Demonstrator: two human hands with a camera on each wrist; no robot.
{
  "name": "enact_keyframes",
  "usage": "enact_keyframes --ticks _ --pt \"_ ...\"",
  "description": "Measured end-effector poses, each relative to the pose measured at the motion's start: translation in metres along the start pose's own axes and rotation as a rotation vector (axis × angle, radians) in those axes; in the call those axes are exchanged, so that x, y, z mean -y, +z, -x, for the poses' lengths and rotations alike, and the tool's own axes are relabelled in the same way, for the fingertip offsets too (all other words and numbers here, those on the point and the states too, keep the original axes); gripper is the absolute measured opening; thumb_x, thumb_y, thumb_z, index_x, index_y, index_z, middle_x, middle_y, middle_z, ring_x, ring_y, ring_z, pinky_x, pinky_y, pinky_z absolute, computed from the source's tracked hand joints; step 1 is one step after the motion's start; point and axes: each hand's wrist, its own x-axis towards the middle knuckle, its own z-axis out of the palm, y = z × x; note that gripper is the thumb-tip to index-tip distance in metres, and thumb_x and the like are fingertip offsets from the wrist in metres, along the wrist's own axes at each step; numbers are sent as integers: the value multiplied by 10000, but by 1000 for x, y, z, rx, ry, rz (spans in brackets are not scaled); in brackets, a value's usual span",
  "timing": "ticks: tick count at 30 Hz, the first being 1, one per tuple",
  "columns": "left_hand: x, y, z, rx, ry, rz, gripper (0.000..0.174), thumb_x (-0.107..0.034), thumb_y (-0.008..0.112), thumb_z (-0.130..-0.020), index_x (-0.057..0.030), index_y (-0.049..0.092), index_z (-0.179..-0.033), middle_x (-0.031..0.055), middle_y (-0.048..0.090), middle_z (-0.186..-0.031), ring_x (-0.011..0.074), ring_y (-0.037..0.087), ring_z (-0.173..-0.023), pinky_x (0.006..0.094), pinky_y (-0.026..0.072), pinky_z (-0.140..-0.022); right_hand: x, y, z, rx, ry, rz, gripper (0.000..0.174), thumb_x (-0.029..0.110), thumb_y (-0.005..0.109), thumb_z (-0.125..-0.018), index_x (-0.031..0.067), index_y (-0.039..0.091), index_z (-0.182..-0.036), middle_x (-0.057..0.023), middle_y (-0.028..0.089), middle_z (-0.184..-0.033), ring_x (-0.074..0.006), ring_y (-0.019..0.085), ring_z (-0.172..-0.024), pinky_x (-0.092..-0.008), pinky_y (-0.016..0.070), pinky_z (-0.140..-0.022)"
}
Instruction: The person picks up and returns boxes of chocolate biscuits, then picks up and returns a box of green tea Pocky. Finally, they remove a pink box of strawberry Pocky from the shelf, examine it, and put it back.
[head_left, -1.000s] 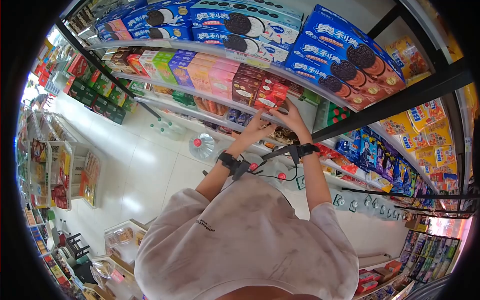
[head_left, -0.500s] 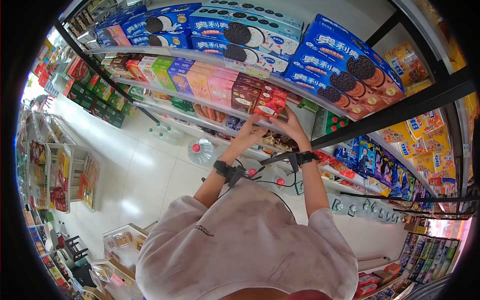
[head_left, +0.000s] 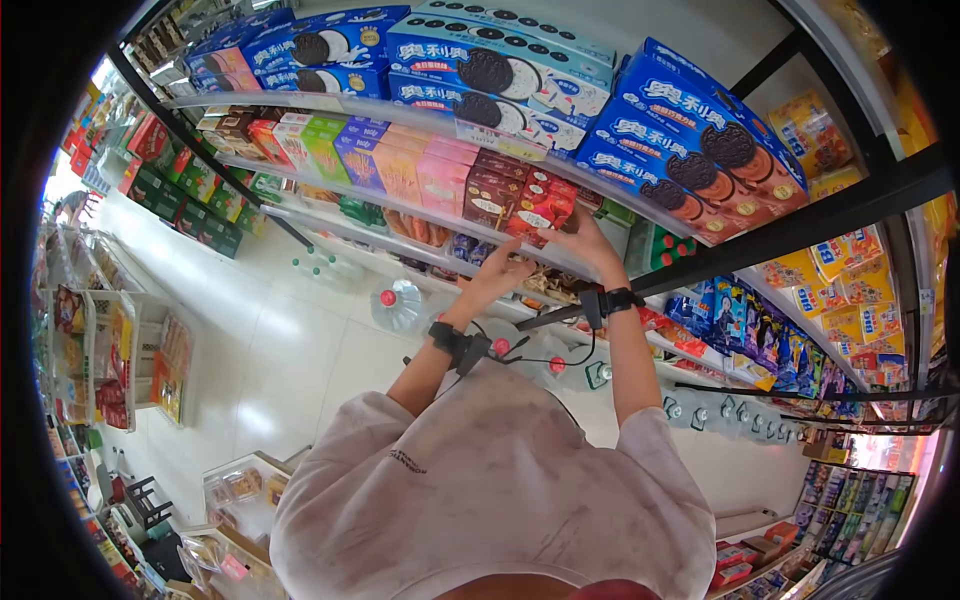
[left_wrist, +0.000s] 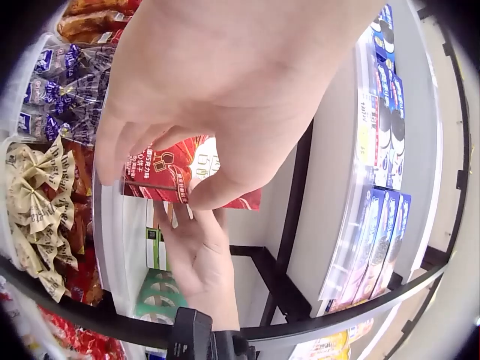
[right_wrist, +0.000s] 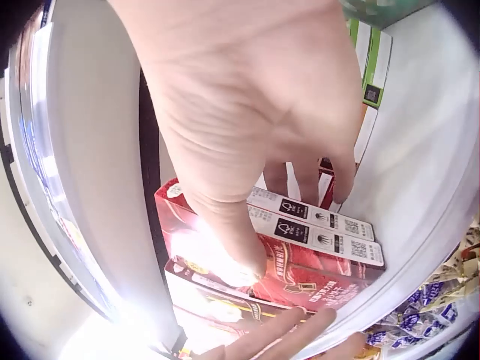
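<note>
Red biscuit boxes (head_left: pixel 542 200) stand at the right end of a row on the shelf, beside dark brown boxes (head_left: pixel 490 192). My right hand (head_left: pixel 592 250) is at their right end; in the right wrist view its thumb lies on the front of a red box (right_wrist: pixel 322 277) and its fingers reach along the white-printed side. My left hand (head_left: pixel 495 278) is just below and in front, fingers fairly straight and pointing at the lower front of the boxes. In the left wrist view, the left hand's thumb overlaps the red box (left_wrist: pixel 161 169), partly covering it.
Blue Oreo boxes (head_left: pixel 690 130) are stacked on the shelf above. A black shelf post (head_left: pixel 760 225) slants past the right forearm. Wrapped snacks (left_wrist: pixel 67 90) fill the shelf below, and large water bottles (head_left: pixel 397 303) stand on the floor.
The left hand has drawn slightly down and away from the boxes. The right hand stays at the red boxes' right end, and the red boxes now sit more evenly with the row.
</note>
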Motion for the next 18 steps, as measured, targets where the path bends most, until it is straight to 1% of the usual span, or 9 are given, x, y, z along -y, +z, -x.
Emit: enact_keyframes --ticks 1,4,7,10,13,16,18 --pt "0 -1 1 28 -7 -11 687 -200 703 -980 33 406 -1554 167 697 -1303 193 701 -1136 328 552 -926 2 0 1 16 3 -19 860 279 907 -820 38 476 -1524 -124 590 -1482 -224 558 -1370 -393 415 -1174" --pt "3 2 3 28 8 -72 644 -175 702 -978 48 437 -1521 182 637 -1386 216 690 -1175 336 555 -955 6 -5 -1 53 17 -27 801 246 907 -822 39 510 -1486 -107 613 -1443 -203 574 -1332 -383 426 -1159" --pt "7 5 8 37 21 40 616 -174 697 -979 50 462 -1503 194 583 -1438 236 673 -1216 338 544 -994 5 -6 0 56 37 23 761 229 909 -821 42 534 -1456 -97 624 -1422 -194 581 -1316 -377 428 -1156" --pt "7 4 4 7 -28 -50 593 -174 707 -972 46 492 -1478 187 583 -1431 228 670 -1197 342 543 -985 3 -4 -3 49 10 20 761 233 912 -817 45 538 -1453 -97 622 -1422 -197 579 -1319 -379 422 -1162" --pt "8 0 2 11 -16 -98 569 -186 714 -972 38 518 -1457 170 597 -1420 216 673 -1149 339 544 -969 1 -2 -2 32 -2 8 784 236 913 -817 45 526 -1471 -101 616 -1430 -204 573 -1328 -386 414 -1169" --pt "17 0 -3 -41 62 -111 632 -194 729 -945 55 492 -1475 184 656 -1318 234 712 -1059 349 587 -832 2 3 4 4 26 3 806 230 908 -823 42 508 -1497 -110 603 -1454 -215 560 -1352 -390 405 -1180" --pt "18 2 -5 -62 9 -86 545 -179 721 -959 35 545 -1428 152 660 -1310 199 694 -1044 335 569 -878 5 4 7 17 35 -22 821 223 904 -828 40 493 -1515 -115 592 -1472 -222 550 -1370 -391 397 -1188"
